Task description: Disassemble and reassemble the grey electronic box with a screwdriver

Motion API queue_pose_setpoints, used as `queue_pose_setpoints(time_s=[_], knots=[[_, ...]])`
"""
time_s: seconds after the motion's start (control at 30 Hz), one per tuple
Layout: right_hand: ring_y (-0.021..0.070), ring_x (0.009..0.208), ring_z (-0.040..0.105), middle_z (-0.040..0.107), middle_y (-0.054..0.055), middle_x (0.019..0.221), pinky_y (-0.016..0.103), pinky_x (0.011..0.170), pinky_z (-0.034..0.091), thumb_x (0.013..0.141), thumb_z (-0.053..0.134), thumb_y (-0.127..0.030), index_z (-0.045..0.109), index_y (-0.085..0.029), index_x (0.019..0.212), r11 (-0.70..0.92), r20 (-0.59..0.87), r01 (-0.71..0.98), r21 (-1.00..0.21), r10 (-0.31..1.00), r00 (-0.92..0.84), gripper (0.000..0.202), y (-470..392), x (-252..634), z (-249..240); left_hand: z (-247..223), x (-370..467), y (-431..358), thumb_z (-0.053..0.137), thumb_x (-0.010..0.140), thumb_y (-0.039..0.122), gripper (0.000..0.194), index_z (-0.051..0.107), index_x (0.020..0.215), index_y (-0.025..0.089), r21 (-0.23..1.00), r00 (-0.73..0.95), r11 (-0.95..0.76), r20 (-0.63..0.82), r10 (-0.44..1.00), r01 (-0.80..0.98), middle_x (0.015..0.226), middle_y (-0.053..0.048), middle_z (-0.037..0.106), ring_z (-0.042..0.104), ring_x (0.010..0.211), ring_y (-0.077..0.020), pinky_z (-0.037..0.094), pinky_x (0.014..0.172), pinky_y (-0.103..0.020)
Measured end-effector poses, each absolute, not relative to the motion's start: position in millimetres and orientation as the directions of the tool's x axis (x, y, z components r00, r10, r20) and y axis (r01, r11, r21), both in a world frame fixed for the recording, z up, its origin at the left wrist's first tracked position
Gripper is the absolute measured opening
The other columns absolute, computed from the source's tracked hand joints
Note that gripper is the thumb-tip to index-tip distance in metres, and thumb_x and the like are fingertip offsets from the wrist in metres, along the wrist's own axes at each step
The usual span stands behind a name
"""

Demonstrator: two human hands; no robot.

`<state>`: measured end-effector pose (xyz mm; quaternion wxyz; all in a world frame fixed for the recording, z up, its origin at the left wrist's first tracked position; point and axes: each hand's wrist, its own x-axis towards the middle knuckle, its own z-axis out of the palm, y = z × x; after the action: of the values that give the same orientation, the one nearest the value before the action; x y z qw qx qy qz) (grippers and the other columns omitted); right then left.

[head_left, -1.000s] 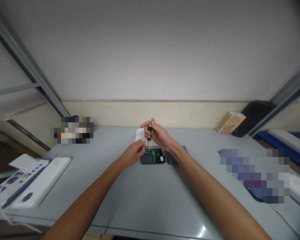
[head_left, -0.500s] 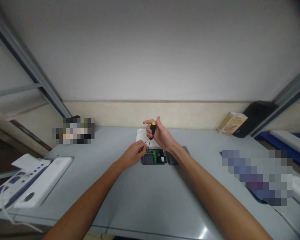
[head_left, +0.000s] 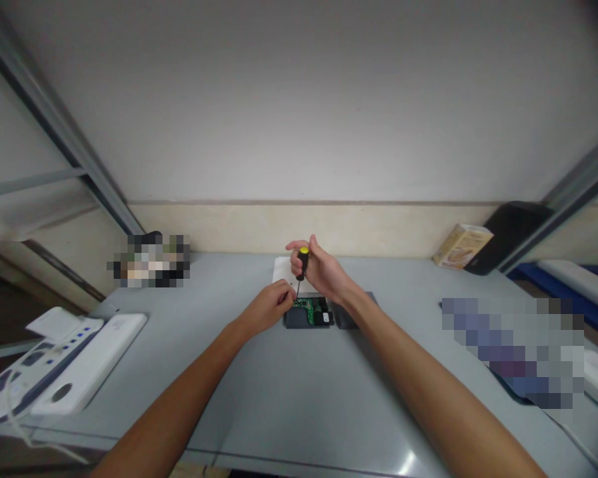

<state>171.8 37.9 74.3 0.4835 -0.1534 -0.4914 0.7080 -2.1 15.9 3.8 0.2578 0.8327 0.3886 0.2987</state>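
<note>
My right hand (head_left: 323, 271) is wrapped round a screwdriver (head_left: 303, 264) with a black handle and a yellow end, its index finger and thumb sticking out. The thin shaft points down at the upper left of a dark device with a green circuit board (head_left: 309, 309), lying on the table. Beside the shaft's tip, my left hand (head_left: 269, 304) is closed, fingertips pressed together at the device's upper left corner; what they pinch is hidden. Under my right wrist lies a flat dark grey panel (head_left: 345, 317). Behind the device is a white sheet (head_left: 282, 267), partly covered by my hand.
White power strips (head_left: 87, 365) with cables lie at the left of the grey table (head_left: 279, 398). A yellowish box (head_left: 461, 245) leans by a black object (head_left: 508, 232) at the back right. Blurred-out items sit at the back left and right. A wall stands behind.
The screwdriver's handle has tipped slightly left and down, and now stands more upright. My left hand stays almost where it was.
</note>
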Motion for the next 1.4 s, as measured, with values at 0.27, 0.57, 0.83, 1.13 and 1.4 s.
queue_pose_setpoints(time_s=[0.27, 0.57, 0.83, 1.13, 1.4], knots=[[0.0128, 0.074, 0.059, 0.064, 0.000, 0.087, 0.028, 0.074, 0.044, 0.079, 0.081, -0.034, 0.051, -0.021, 0.080, -0.039, 0.279, -0.547, -0.836, 0.828, -0.486, 0.032, 34.7, 177.4, 74.9, 4.5, -2.4, 15.5, 0.044, 0.096, 0.019, 0.022, 0.063, 0.084, 0.017, 0.658, 0.512, -0.567, 0.306, 0.803, 0.496, 0.082, 0.000, 0.057, 0.052, 0.071, -0.0125, 0.039, 0.068, -0.024], [0.0129, 0.073, 0.055, 0.057, 0.000, 0.080, 0.027, 0.072, 0.044, 0.089, 0.067, -0.049, 0.063, -0.018, 0.092, -0.086, 0.228, -0.565, -0.820, 0.857, -0.462, 0.031, 41.6, 178.2, 76.8, 3.8, -2.9, 16.4, 0.045, 0.096, 0.019, 0.022, 0.061, 0.082, 0.017, 0.661, 0.525, -0.570, 0.299, 0.797, 0.489, 0.082, -0.001, 0.056, 0.052, 0.073, -0.0131, 0.039, 0.069, -0.025], [0.0114, 0.063, 0.053, 0.057, -0.004, 0.069, 0.025, 0.064, 0.041, 0.080, 0.080, -0.039, 0.051, -0.022, 0.080, -0.007, 0.300, -0.564, -0.826, 0.842, -0.449, 0.033, 41.2, 178.4, 71.4, 4.6, -2.6, 15.9, 0.044, 0.096, 0.020, 0.022, 0.063, 0.084, 0.017, 0.666, 0.517, -0.558, 0.290, 0.805, 0.495, 0.083, -0.001, 0.057, 0.052, 0.072, -0.0129, 0.039, 0.069, -0.025], [0.0152, 0.086, 0.062, 0.065, 0.004, 0.099, 0.031, 0.085, 0.047, 0.082, 0.076, -0.044, 0.057, -0.020, 0.081, -0.005, 0.285, -0.530, -0.848, 0.839, -0.463, 0.031, 39.9, 183.4, 76.7, 5.0, -2.7, 16.0, 0.044, 0.094, 0.018, 0.021, 0.061, 0.083, 0.017, 0.668, 0.510, -0.554, 0.291, 0.809, 0.497, 0.082, -0.001, 0.057, 0.051, 0.072, -0.0132, 0.039, 0.068, -0.025], [0.0107, 0.061, 0.048, 0.049, -0.005, 0.067, 0.025, 0.061, 0.041, 0.086, 0.067, -0.057, 0.056, -0.022, 0.087, 0.049, 0.288, -0.537, -0.842, 0.882, -0.372, 0.037, 37.6, 173.5, 75.0, 5.8, -2.0, 15.2, 0.044, 0.095, 0.019, 0.022, 0.062, 0.082, 0.017, 0.665, 0.512, -0.550, 0.282, 0.812, 0.506, 0.083, -0.001, 0.058, 0.052, 0.073, -0.0132, 0.039, 0.068, -0.025]])
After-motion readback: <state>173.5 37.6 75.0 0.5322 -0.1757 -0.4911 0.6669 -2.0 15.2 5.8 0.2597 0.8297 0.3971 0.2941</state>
